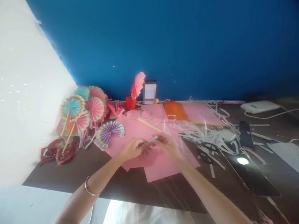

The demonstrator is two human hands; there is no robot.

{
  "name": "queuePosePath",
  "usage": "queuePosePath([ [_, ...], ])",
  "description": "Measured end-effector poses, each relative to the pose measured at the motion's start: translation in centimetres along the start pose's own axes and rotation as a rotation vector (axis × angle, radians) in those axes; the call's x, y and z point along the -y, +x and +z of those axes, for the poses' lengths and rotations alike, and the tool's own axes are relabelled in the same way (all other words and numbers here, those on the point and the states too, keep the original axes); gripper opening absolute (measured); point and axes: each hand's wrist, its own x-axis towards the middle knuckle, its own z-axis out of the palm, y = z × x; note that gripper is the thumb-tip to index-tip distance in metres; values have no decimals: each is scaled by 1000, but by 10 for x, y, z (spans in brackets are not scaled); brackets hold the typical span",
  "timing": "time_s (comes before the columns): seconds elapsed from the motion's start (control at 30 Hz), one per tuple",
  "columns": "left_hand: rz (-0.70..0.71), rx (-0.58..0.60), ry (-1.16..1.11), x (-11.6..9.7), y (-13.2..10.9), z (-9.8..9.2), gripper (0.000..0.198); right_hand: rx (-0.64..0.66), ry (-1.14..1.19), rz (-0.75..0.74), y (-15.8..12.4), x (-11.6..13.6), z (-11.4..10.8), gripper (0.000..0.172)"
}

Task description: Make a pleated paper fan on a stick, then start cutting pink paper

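My left hand [133,148] and my right hand [168,145] meet over pink paper sheets [161,165] on a dark table [77,174]. Both pinch a small folded light blue paper piece [153,138] between their fingertips, the left hand from the left, the right from the right. My left wrist wears a thin bangle [90,190]. A yellow stick [148,124] lies on the pink paper just beyond my hands. A purple and multicolour paper fan [109,132] lies to the left of my left hand.
Several finished paper fans on sticks [79,110] lean at the left. A red cup [130,102] holds a pink fan at the blue wall. White paper strips [205,135], scissors [205,152], a dark tablet [251,174], a tape ring [146,114] and orange paper [175,110] lie to the right.
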Motion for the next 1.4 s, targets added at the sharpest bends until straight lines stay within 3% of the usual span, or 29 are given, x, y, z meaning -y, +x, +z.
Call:
queuePosePath([
  [0.3,46,49,-32,2,-4,2,45,-39,25,81,1,0,-1,29],
  [0.67,-144,186,-360,-2,-3,8,39,-36,-131,3,-5,5,1,34],
  [0.73,-94,108,-350,-1,-1,7,40,-17,-57,-10,-3,2,1,36],
  [0.83,34,-152,-333,4,3,4,40,13,24,-51,-3,-2,3,39],
  [0.9,48,-273,-398,9,5,3,39,51,-31,-65,-4,-3,6,37],
  [1.0,-13,-328,-470,12,5,5,40,140,-156,-22,-8,-4,12,35],
  [1.17,-12,-416,-340,8,2,5,34,171,-283,79,-10,-8,13,33],
  [1.4,-67,-462,-396,6,3,4,32,274,-192,137,-2,-14,2,36],
])
